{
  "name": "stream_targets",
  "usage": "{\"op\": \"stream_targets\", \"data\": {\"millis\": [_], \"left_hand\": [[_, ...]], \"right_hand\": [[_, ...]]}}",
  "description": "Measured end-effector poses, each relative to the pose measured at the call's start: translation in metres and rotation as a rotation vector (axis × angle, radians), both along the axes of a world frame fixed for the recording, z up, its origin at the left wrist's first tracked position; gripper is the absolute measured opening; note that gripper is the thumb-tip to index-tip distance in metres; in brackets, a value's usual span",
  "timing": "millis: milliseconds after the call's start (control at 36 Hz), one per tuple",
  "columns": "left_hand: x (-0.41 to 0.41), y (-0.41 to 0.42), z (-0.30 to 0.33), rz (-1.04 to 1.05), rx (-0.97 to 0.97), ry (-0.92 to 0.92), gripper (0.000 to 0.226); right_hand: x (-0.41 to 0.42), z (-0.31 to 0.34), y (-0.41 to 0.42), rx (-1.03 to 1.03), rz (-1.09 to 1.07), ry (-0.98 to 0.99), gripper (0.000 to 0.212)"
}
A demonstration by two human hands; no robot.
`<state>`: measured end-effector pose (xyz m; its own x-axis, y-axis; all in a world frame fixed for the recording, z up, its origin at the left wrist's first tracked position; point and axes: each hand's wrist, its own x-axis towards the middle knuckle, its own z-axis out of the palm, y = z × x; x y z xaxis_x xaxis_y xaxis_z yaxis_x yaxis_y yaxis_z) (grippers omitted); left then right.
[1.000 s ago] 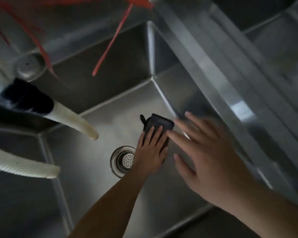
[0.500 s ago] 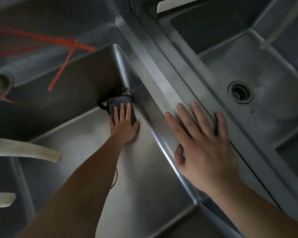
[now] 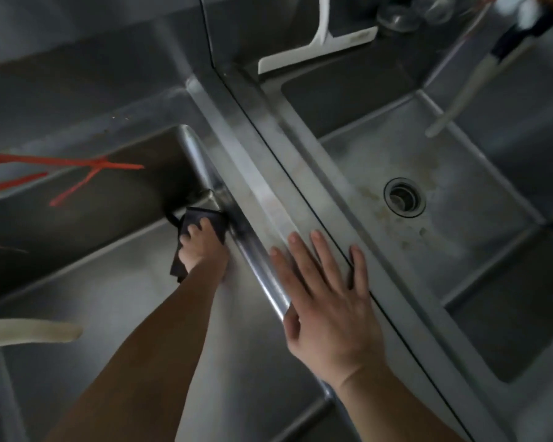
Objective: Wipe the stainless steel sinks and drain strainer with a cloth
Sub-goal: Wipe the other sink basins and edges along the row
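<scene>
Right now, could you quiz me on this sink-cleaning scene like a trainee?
1. True or false: the left hand presses the dark cloth into the far corner of the left sink.
2. Where does the right hand rest? A) in the right sink B) flat on the divider rim between the sinks C) on the white squeegee
3. Fill in: the open drain lies in the ___ sink.

Key: 1 true; 2 B; 3 right.
</scene>
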<state>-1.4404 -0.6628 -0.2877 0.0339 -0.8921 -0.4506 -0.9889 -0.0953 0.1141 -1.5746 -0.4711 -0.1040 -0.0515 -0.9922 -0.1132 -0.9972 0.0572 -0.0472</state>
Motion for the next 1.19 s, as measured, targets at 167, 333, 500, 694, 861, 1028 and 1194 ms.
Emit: {"op": "stream_targets", "data": {"millis": [167, 333, 500, 694, 861, 1028, 1194], "left_hand": [[0.001, -0.009, -0.001, 0.022, -0.008, 0.044, 0.050], [-0.005, -0.035, 0.015, 0.493, 0.079, 0.622, 0.047], [-0.020, -0.030, 0.009, 0.695, 0.152, 0.884, 0.038], [-0.027, 0.044, 0.025, 0.678, 0.188, 0.950, 0.042], [-0.027, 0.150, 0.054, 0.613, 0.258, 1.040, 0.036], [-0.015, 0.220, 0.091, 0.712, 0.565, 1.111, 0.028], [-0.009, 0.194, 0.088, 0.886, 0.683, 1.016, 0.018]], "right_hand": [[0.000, -0.001, -0.001, -0.003, 0.007, 0.021, 0.088], [-0.001, -0.006, 0.001, -0.037, 0.032, 0.066, 0.086], [-0.002, -0.009, 0.001, -0.054, 0.037, 0.107, 0.079], [-0.001, -0.006, 0.002, 0.028, 0.013, 0.148, 0.079], [0.001, -0.003, 0.001, 0.037, -0.017, 0.127, 0.078], [0.002, 0.002, 0.002, 0.059, 0.000, 0.135, 0.069], [0.001, 0.001, 0.004, 0.041, 0.005, 0.142, 0.068]]}}
